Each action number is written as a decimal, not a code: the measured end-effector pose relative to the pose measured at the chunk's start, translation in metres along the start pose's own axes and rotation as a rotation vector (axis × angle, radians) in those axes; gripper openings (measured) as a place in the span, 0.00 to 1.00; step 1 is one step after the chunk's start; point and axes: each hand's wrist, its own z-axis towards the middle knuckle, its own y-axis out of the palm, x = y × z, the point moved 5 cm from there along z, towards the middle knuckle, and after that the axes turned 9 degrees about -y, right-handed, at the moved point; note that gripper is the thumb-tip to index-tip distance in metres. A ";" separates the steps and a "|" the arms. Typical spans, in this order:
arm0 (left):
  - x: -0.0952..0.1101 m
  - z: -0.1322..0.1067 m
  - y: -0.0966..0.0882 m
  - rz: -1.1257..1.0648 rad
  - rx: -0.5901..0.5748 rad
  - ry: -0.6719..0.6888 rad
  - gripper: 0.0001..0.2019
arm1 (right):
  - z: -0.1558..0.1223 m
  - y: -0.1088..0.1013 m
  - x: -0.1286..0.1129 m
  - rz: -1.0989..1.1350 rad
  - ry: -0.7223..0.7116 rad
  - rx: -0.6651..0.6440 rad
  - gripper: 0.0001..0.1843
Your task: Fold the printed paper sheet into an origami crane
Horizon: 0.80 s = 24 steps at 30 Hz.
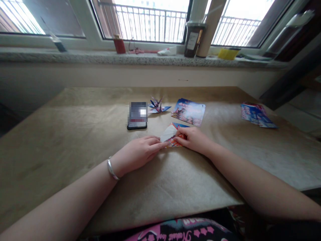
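A partly folded piece of printed paper (171, 133), white inside and red and blue outside, lies flat on the tan table (75, 134). My left hand (139, 152), with a silver bracelet on the wrist, presses the paper's near left edge with its fingers held together. My right hand (193, 138) pinches the paper's right side, fingers closed on it. Beyond the hands stands a finished paper crane (157, 105) in the same print.
A black phone (137, 115) lies just left of the crane. One flat printed sheet (188, 111) rests behind the hands, and more sheets (256, 114) lie far right. The windowsill (100, 57) holds a red cup (119, 45), a dark jar (193, 41) and a yellow object (227, 53).
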 end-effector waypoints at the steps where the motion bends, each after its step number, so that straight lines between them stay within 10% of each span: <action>1: 0.001 0.000 0.000 0.018 -0.004 0.011 0.17 | 0.000 0.000 0.001 -0.013 0.009 0.002 0.08; 24: 0.006 0.000 -0.002 0.050 0.015 -0.021 0.18 | 0.008 -0.003 0.004 -0.292 0.091 -0.023 0.09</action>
